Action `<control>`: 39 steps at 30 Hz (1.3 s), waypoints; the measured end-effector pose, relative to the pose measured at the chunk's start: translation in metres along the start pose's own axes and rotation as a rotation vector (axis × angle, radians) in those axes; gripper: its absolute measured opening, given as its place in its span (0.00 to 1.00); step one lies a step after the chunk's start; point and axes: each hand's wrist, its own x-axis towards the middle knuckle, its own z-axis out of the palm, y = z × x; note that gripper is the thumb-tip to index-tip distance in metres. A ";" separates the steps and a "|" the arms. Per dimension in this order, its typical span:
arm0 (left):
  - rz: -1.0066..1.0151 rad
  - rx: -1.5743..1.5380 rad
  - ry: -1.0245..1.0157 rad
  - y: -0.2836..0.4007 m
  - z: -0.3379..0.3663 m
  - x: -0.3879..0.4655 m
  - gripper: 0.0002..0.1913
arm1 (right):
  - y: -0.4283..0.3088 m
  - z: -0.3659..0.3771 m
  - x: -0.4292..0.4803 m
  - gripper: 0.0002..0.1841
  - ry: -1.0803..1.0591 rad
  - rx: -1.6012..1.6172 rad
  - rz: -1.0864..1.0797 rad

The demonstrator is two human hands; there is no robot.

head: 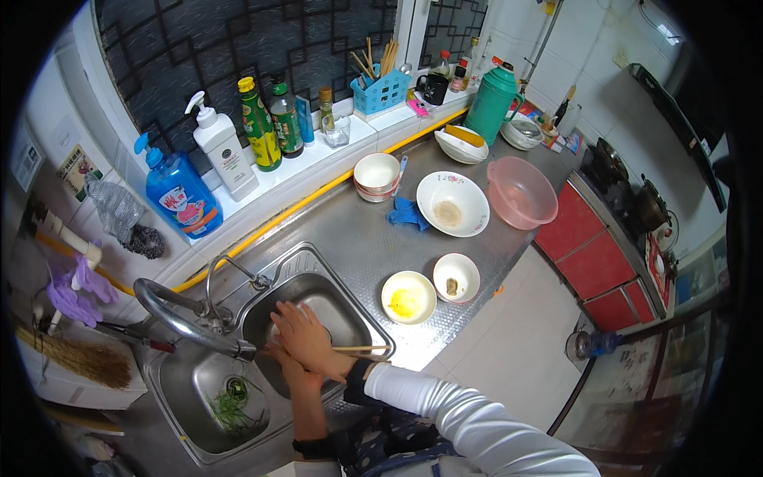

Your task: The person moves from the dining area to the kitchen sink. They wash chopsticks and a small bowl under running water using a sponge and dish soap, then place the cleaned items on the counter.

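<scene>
Over the right-hand sink basin [334, 298], my right hand [307, 337] lies across my left hand [292, 366]. The right palm faces down, its fingers somewhat spread, with nothing visible in them. Most of the left hand's fingers are hidden beneath it. Just left of both hands hangs the spout of a curved metal faucet [179, 322]; whether water runs cannot be made out. A pair of wooden chopsticks [366, 349] rests by the basin's near right rim, partly hidden by my right wrist. In the left basin [185, 387], green vegetable scraps [232, 408] lie around the drain.
On the steel counter stand a bowl with yellow residue [408, 298], a bowl with a brown piece [456, 278], a large floral bowl [453, 203], stacked bowls [377, 173], a blue cloth [408, 214], a pink plastic basin [523, 194] and a green thermos [492, 104]. Bottles [223, 146] line the sill.
</scene>
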 end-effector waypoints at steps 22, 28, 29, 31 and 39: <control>-0.127 -0.085 0.383 0.019 -0.020 0.049 0.20 | 0.000 -0.086 -0.072 0.13 -0.571 -0.090 0.121; 0.057 -0.070 0.273 0.014 -0.007 0.049 0.16 | 0.014 -0.085 -0.052 0.26 -0.662 0.324 0.291; -0.062 -0.094 0.257 0.010 -0.003 0.046 0.16 | 0.018 -0.084 -0.047 0.27 -0.729 0.368 0.314; -0.295 -0.123 0.123 0.008 0.001 0.042 0.16 | 0.024 -0.085 -0.041 0.27 -0.938 0.746 0.650; -0.003 -0.159 0.182 0.017 0.012 0.036 0.19 | 0.010 -0.071 -0.046 0.24 -0.031 0.812 0.860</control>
